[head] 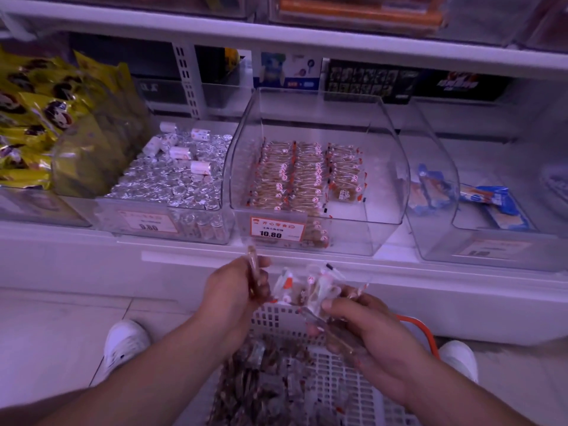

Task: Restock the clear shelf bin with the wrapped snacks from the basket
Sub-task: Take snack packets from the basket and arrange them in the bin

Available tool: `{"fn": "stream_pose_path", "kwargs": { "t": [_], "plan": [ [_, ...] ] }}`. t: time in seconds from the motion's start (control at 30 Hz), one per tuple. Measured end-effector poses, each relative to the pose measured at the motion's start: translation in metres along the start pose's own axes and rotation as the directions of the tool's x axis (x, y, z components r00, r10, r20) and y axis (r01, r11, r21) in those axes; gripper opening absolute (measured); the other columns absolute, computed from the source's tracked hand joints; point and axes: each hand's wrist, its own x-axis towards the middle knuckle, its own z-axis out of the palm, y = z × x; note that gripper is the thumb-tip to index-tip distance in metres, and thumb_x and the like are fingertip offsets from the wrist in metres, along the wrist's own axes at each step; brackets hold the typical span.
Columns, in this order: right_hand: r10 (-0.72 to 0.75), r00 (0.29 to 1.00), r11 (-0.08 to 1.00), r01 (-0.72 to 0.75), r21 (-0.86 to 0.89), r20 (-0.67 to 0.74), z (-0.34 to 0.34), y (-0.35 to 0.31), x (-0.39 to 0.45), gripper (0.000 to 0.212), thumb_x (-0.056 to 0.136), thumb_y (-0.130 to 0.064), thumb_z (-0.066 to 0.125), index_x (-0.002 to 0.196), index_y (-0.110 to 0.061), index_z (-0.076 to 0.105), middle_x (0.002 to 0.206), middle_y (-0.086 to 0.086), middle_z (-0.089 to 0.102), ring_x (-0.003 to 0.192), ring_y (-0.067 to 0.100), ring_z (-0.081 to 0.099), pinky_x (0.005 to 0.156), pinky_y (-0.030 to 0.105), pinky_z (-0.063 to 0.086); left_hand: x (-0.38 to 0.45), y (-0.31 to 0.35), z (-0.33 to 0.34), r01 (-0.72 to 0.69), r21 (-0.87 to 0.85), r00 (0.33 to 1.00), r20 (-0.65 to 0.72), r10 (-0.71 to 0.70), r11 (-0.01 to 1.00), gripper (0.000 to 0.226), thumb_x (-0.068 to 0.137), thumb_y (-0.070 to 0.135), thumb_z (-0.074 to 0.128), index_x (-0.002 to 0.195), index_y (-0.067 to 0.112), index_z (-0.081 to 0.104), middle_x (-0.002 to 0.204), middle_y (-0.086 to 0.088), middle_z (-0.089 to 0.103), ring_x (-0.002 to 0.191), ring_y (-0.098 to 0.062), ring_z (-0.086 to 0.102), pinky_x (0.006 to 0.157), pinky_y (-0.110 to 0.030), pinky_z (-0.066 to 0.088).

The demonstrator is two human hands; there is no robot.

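Two hands work low in front of a white shelf [307, 272] that carries a row of clear bins. At the middle stands the clear shelf bin [387, 167], tall-walled and curved, with an orange price tag [277, 229] on its front lip. Its floor is partly covered by neat rows of wrapped snacks [302, 176], with bare space left on the right side. On the floor below sits the white slotted basket [332, 379], which has an orange handle [421, 330] and holds a loose heap of the same packets [261, 382].

The right hand [372, 336] has its fingers curled round a bunch of packets [316, 287], held just above the basket's far rim. The left hand [236, 290] pinches a single packet [254, 272] upright between thumb and fingers.

Each packet is small and flat: clear film over a brownish piece, with red and white print at the ends. They look light, and the film is probably slick and crinkly, so a loose bunch may slide apart. Pinching across the flat faces, or cupping a stack from both sides, seems safest. The contents may crumble under a hard squeeze.
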Motion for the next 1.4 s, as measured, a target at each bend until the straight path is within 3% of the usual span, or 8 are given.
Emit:
{"fn": "stream_pose_path", "kwargs": {
  "t": [0.13,0.23,0.37,0.47,0.8,1.1,1.27,1.4],
  "plan": [
    [-0.028,0.999,0.994,0.029,0.104,-0.015,0.001,-0.003,-0.005,0.012,0.062,-0.016,0.069,0.072,-0.011,0.075,0.072,0.022,0.067,0.053,0.022,0.065,0.037,0.025,0.041,-0.002,-0.013,0.0,0.023,0.142,0.998,0.055,-0.031,0.99,0.032,0.097,0.008,0.035,0.09,0.008,0.066,0.05,0.0,0.038,0.042,-0.015,0.03,0.048,-0.026,0.035],
    [-0.03,0.998,0.991,0.036,0.131,-0.051,0.007,0.005,-0.005,0.02,0.062,-0.018,0.069,0.078,-0.008,0.076,0.077,0.021,0.07,0.059,0.023,0.067,0.041,0.026,0.042,-0.015,-0.024,0.016,-0.041,0.21,0.983,0.181,0.003,0.977,0.035,0.08,0.002,0.041,0.1,0.009,0.07,0.067,-0.014,0.066,0.059,-0.026,0.056,0.057,-0.032,0.051],
    [-0.039,0.995,0.992,0.05,0.118,-0.089,0.005,0.004,-0.004,0.02,0.073,-0.011,0.063,0.089,-0.002,0.071,0.081,0.023,0.066,0.06,0.024,0.061,0.042,0.026,0.039,-0.025,-0.028,0.019,-0.055,0.083,0.943,0.331,0.024,0.995,0.055,0.05,0.009,0.047,0.101,-0.008,0.061,0.094,-0.022,0.064,0.083,-0.029,0.056,0.08,-0.039,0.044],
    [0.033,0.999,0.997,-0.034,0.064,0.02,0.006,0.002,-0.007,0.022,0.066,-0.012,0.066,0.086,-0.004,0.071,0.077,0.02,0.065,0.058,0.025,0.061,0.038,0.024,0.037,-0.028,-0.017,0.02,0.014,-0.018,0.894,0.448,-0.005,1.0,0.036,0.07,0.019,0.063,0.102,0.001,0.059,0.1,-0.017,0.064,0.079,-0.028,0.055,0.063,-0.035,0.044],
    [-0.045,0.996,0.999,0.043,-0.026,-0.081,0.022,0.019,-0.006,0.014,0.084,-0.003,0.068,0.096,-0.001,0.075,0.091,0.032,0.07,0.064,0.029,0.063,0.054,0.029,0.051,-0.03,-0.028,0.025,0.016,-0.07,1.0,0.028,-0.015,0.997,0.026,0.094,0.018,0.066,0.106,-0.004,0.066,0.098,-0.03,0.072,0.073,-0.034,0.066,0.056,-0.031,0.052],
    [0.013,0.981,0.969,0.035,-0.243,0.192,0.018,0.007,-0.008,0.021,0.077,-0.003,0.061,0.076,-0.016,0.076,0.072,0.011,0.07,0.059,0.019,0.067,0.053,0.025,0.053,-0.037,-0.041,0.021,0.062,0.062,0.952,0.295,-0.078,0.996,0.046,0.078,0.016,0.079,0.119,0.008,0.06,0.094,-0.021,0.074,0.076,-0.029,0.068,0.053,-0.029,0.048],
    [0.049,0.975,0.912,0.045,-0.407,0.218,0.013,0.002,-0.008,0.023,0.079,0.004,0.058,0.094,-0.009,0.07,0.08,0.021,0.065,0.068,0.029,0.06,0.067,0.039,0.047,-0.042,-0.044,0.022,-0.059,0.094,0.934,0.356,0.022,0.994,0.074,0.049,0.025,0.088,0.117,0.012,0.062,0.091,-0.014,0.074,0.078,-0.024,0.07,0.06,-0.028,0.056],
    [0.064,0.975,0.882,0.044,-0.468,0.214,0.012,0.0,-0.007,0.027,0.083,0.012,0.053,0.085,-0.009,0.069,0.066,0.004,0.062,0.057,0.014,0.055,0.062,0.031,0.046,-0.04,-0.044,0.026,-0.083,0.147,0.97,0.238,0.046,0.986,0.035,0.075,0.011,0.081,0.106,0.004,0.065,0.083,-0.016,0.069,0.071,-0.025,0.065,0.053,-0.03,0.052]
  ]
}}
